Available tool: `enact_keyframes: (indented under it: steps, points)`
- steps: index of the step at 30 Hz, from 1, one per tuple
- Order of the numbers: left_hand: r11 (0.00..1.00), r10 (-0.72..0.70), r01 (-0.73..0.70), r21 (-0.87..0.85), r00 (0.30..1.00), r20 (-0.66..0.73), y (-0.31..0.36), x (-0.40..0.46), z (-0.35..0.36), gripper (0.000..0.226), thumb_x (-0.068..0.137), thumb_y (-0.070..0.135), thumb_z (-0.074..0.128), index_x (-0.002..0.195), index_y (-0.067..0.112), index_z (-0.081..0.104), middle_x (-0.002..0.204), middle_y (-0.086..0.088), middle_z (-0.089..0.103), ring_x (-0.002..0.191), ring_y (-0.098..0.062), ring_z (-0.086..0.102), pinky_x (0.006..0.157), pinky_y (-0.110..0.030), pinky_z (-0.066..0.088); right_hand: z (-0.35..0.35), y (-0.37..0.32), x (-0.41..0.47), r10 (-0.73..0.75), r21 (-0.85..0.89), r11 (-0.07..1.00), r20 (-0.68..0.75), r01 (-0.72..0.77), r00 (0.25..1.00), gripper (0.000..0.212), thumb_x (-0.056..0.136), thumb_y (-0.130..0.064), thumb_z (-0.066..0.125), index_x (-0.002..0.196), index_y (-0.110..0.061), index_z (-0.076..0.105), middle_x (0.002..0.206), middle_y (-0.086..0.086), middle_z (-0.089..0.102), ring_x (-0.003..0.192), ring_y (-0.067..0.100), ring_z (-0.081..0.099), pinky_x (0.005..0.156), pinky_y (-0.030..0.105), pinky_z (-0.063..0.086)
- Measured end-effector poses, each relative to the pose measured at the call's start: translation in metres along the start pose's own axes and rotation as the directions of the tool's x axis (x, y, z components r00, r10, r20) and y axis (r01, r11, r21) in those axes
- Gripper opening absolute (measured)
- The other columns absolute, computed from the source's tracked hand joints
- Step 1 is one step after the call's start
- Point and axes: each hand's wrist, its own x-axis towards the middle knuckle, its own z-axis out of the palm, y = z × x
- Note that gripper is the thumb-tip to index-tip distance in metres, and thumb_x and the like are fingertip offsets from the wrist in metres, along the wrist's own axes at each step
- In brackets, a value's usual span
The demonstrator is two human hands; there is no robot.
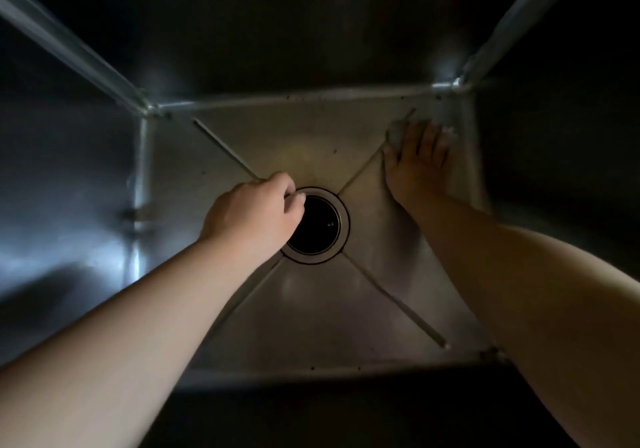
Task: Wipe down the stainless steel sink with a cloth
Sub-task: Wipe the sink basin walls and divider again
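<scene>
Sink: a deep stainless steel sink point(311, 142) seen from straight above; its floor is pressed with four diagonal creases that run from the corners toward the middle, and its walls rise dark on all sides, with bright glints along the far-left and far-right corner seams.
Cloth: a pale cloth point(398, 134) lies flat on the sink floor in the far-right corner, close to the right wall; only its edges show around the fingers, and the area is blurred.
Right hand: the right hand point(420, 160) lies palm down on the cloth, fingers straight and slightly spread, pointing toward the far-right corner; it presses the cloth against the floor just beside the far-right crease.
Left hand: the left hand point(258, 210) sits over the middle of the sink floor, at the left edge of the drain, its fingers curled under; whether they pinch anything cannot be told.
Drain: a round drain point(322, 226) with a metal ring and a dark opening sits at the centre of the floor, partly covered by the left hand.
Specks: small dark specks point(335, 151) dot the floor along the far and near edges.
Forearms: both bare forearms reach in from the near edge.
</scene>
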Motion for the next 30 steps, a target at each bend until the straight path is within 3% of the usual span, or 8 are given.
enact_keyframes:
  steps: [7, 10, 14, 16, 19, 23, 26, 30]
  points:
    - [0.997, -0.014, 0.019, -0.070, 0.998, 0.067, 0.004, -0.003, 0.002, 0.026, 0.092, 0.041, 0.039, 0.107, 0.024, 0.053, 0.108, -0.003, 0.064, 0.097, -0.026, 0.058, 0.071, -0.030, 0.042, 0.010, -0.011, -0.059, -0.488, -0.079, 0.871, -0.023, 0.485, 0.873, 0.054, 0.099, -0.035, 0.032, 0.147, -0.013, 0.022, 0.155, 0.020, 0.014, 0.144, 0.038, 0.008, 0.116, 0.046, -0.004]
    - [0.997, -0.017, 0.023, -0.079, 0.997, 0.070, 0.002, -0.004, -0.005, 0.024, 0.092, 0.041, 0.040, 0.104, 0.025, 0.054, 0.108, -0.002, 0.064, 0.097, -0.025, 0.058, 0.071, -0.029, 0.042, 0.006, 0.015, -0.072, -0.300, -0.009, 0.953, -0.155, 0.302, 0.941, 0.050, 0.094, -0.022, 0.049, 0.138, -0.001, 0.039, 0.144, 0.034, 0.031, 0.134, 0.049, 0.027, 0.114, 0.052, 0.014]
    - [0.995, 0.003, 0.001, -0.102, 0.999, 0.047, -0.002, 0.002, -0.007, 0.023, 0.091, 0.042, 0.041, 0.100, 0.025, 0.054, 0.097, 0.003, 0.062, 0.090, -0.023, 0.058, 0.067, -0.027, 0.039, 0.000, 0.014, -0.035, 0.109, 0.065, 0.993, -0.118, -0.102, 0.987, 0.051, 0.101, -0.036, 0.022, 0.148, -0.016, 0.021, 0.154, 0.026, 0.009, 0.144, 0.037, 0.006, 0.115, 0.039, 0.000]
    - [0.993, -0.007, 0.012, -0.118, 0.999, 0.036, -0.006, 0.005, -0.004, 0.022, 0.091, 0.042, 0.041, 0.098, 0.025, 0.054, 0.087, 0.007, 0.055, 0.081, -0.019, 0.054, 0.064, -0.026, 0.037, 0.001, -0.009, -0.017, 0.071, 0.157, 0.986, -0.119, -0.052, 0.990, 0.052, 0.100, -0.037, 0.021, 0.149, -0.017, 0.019, 0.156, 0.020, 0.007, 0.145, 0.032, 0.003, 0.115, 0.036, -0.004]
    - [0.992, -0.032, 0.039, -0.122, 0.998, 0.055, -0.013, 0.002, 0.002, 0.020, 0.091, 0.042, 0.041, 0.096, 0.027, 0.054, 0.083, 0.008, 0.055, 0.075, -0.017, 0.051, 0.057, -0.026, 0.036, 0.012, -0.052, -0.020, -0.214, 0.165, 0.960, -0.096, 0.227, 0.972, 0.051, 0.101, -0.029, 0.024, 0.148, -0.010, 0.016, 0.156, 0.018, 0.009, 0.145, 0.030, 0.004, 0.116, 0.034, -0.006]
    - [0.989, -0.050, 0.065, -0.133, 0.992, 0.114, -0.025, -0.013, 0.001, 0.021, 0.091, 0.040, 0.041, 0.099, 0.026, 0.054, 0.083, 0.006, 0.058, 0.076, -0.019, 0.054, 0.063, -0.029, 0.042, 0.011, -0.059, -0.065, -0.569, 0.324, 0.759, -0.094, 0.566, 0.817, 0.041, 0.100, -0.014, 0.035, 0.138, 0.001, 0.038, 0.145, 0.021, 0.036, 0.139, 0.029, 0.029, 0.114, 0.029, 0.014]
    - [0.975, -0.110, 0.130, -0.179, 0.987, 0.117, -0.036, -0.024, -0.003, 0.021, 0.091, 0.040, 0.042, 0.098, 0.026, 0.055, 0.083, 0.007, 0.056, 0.078, -0.020, 0.054, 0.066, -0.029, 0.041, -0.005, -0.041, -0.058, -0.425, 0.555, 0.735, -0.069, 0.389, 0.903, 0.040, 0.100, -0.011, 0.034, 0.138, -0.001, 0.038, 0.146, 0.018, 0.037, 0.137, 0.028, 0.033, 0.107, 0.022, 0.022]
    - [0.958, -0.187, 0.205, -0.199, 0.976, 0.108, -0.051, -0.034, -0.004, 0.021, 0.090, 0.039, 0.044, 0.099, 0.026, 0.057, 0.093, 0.003, 0.062, 0.088, -0.023, 0.057, 0.072, -0.029, 0.043, -0.011, -0.077, -0.026, -0.242, 0.468, 0.856, -0.007, 0.217, 0.970, 0.046, 0.102, -0.020, 0.026, 0.146, -0.005, 0.023, 0.155, 0.017, 0.016, 0.145, 0.030, 0.008, 0.116, 0.032, 0.007]
